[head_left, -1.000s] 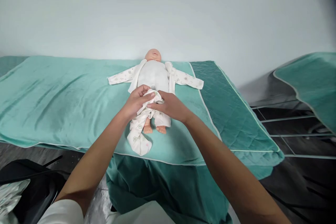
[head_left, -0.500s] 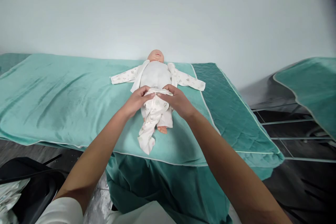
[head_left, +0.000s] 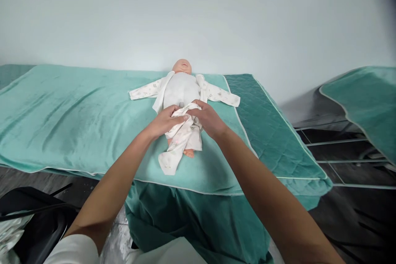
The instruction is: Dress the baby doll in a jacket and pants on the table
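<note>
A baby doll lies on its back, head toward the wall, in an open white printed top with both sleeves spread. Over its lower body are white printed baby pants, one leg hanging loose toward me. My left hand pinches the left side of the waistband between thumb and fingers. On the other side, my right hand is closed on the waistband's right part. The doll's bare foot shows below the cloth; its hips are mostly hidden.
The doll rests on a bed with a light green cover against a white wall. To the right are a darker quilted end and a bare metal frame. A black chair stands lower left.
The waistband has been bunched and twisted between my hands. My left hand has shifted slightly down, and the loose pant leg has swung a little left and up.
</note>
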A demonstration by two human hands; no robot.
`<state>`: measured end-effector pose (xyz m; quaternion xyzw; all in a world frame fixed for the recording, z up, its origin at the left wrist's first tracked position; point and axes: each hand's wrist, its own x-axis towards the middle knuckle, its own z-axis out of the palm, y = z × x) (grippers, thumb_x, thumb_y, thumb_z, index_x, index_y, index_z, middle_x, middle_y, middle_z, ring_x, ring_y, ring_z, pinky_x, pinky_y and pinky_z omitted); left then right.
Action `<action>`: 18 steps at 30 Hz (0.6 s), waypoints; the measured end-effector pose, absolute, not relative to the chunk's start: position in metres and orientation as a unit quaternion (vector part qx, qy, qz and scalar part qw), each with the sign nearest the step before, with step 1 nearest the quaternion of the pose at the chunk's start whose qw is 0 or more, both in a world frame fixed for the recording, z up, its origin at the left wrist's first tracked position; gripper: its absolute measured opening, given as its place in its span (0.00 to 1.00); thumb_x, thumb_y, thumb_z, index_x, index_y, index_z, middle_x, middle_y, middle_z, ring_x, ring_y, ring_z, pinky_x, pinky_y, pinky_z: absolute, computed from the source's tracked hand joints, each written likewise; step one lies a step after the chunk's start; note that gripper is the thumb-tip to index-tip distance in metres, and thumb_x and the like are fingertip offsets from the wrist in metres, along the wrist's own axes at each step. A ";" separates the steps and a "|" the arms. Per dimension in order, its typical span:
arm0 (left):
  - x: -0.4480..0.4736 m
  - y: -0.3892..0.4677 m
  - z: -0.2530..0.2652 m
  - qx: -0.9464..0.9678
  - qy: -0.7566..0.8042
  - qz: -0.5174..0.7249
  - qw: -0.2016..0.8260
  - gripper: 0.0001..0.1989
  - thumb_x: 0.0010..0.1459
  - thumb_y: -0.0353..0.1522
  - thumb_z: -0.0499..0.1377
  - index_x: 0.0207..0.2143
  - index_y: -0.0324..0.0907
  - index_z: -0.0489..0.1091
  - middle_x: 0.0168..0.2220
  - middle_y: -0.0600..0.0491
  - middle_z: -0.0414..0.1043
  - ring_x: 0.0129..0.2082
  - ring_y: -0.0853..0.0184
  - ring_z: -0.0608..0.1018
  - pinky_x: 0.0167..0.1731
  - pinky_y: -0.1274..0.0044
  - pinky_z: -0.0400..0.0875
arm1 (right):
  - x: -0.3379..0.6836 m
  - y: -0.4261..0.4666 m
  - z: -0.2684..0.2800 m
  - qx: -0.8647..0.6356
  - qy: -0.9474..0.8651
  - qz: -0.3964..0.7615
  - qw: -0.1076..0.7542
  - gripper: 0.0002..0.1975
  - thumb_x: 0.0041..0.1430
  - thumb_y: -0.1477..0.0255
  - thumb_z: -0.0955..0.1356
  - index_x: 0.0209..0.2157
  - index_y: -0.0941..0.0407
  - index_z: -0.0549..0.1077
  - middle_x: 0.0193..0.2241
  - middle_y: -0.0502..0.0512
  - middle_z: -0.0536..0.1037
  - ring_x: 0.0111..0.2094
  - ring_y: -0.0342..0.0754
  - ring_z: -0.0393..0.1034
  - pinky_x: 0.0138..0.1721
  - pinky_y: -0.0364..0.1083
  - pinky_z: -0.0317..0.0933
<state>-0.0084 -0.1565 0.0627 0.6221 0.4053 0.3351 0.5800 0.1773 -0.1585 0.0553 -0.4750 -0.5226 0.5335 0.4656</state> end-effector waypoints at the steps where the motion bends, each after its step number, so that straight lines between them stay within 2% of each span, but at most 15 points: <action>1: -0.010 -0.157 0.064 0.632 0.394 0.307 0.593 0.23 0.49 0.45 0.70 0.42 0.40 0.73 0.36 0.54 0.73 0.34 0.68 0.73 0.33 0.78 0.65 | 0.178 -0.158 0.053 -0.478 -0.515 0.532 0.472 0.11 0.49 0.67 0.73 0.27 0.53 0.66 0.20 0.43 0.66 0.23 0.42 0.58 0.25 0.43 0.52; 3: -0.013 -0.157 0.065 0.624 0.373 0.287 0.624 0.24 0.48 0.43 0.71 0.43 0.39 0.74 0.38 0.52 0.75 0.35 0.67 0.74 0.36 0.77 0.66 | 0.178 -0.158 0.051 -0.481 -0.511 0.529 0.477 0.12 0.49 0.65 0.73 0.29 0.52 0.66 0.21 0.43 0.67 0.23 0.43 0.59 0.25 0.43 0.53; 6: -0.012 -0.154 0.058 0.563 0.369 0.362 0.645 0.20 0.50 0.42 0.70 0.39 0.39 0.73 0.34 0.54 0.74 0.33 0.69 0.74 0.35 0.77 0.65 | 0.178 -0.161 0.052 -0.482 -0.551 0.511 0.451 0.14 0.51 0.61 0.74 0.32 0.52 0.69 0.25 0.45 0.71 0.26 0.44 0.63 0.27 0.43 0.57; 9: -0.008 -0.152 0.049 0.500 0.365 0.446 0.646 0.18 0.49 0.41 0.70 0.36 0.40 0.71 0.32 0.56 0.72 0.31 0.71 0.73 0.34 0.79 0.65 | 0.176 -0.165 0.059 -0.453 -0.617 0.518 0.383 0.17 0.49 0.60 0.76 0.36 0.55 0.74 0.32 0.49 0.77 0.33 0.47 0.69 0.32 0.44 0.63; 13: -0.003 -0.151 0.044 0.474 0.376 0.471 0.642 0.19 0.49 0.43 0.69 0.37 0.40 0.71 0.33 0.55 0.73 0.32 0.70 0.74 0.34 0.79 0.67 | 0.176 -0.169 0.066 -0.429 -0.657 0.535 0.313 0.18 0.49 0.64 0.76 0.42 0.56 0.77 0.39 0.52 0.81 0.39 0.51 0.73 0.39 0.47 0.66; 18: -0.004 -0.158 0.049 0.521 0.391 0.431 0.624 0.20 0.54 0.46 0.66 0.39 0.40 0.72 0.33 0.54 0.74 0.30 0.70 0.73 0.32 0.78 0.66 | 0.177 -0.166 0.059 -0.449 -0.576 0.542 0.415 0.12 0.51 0.65 0.73 0.36 0.54 0.74 0.30 0.47 0.76 0.31 0.46 0.69 0.34 0.45 0.62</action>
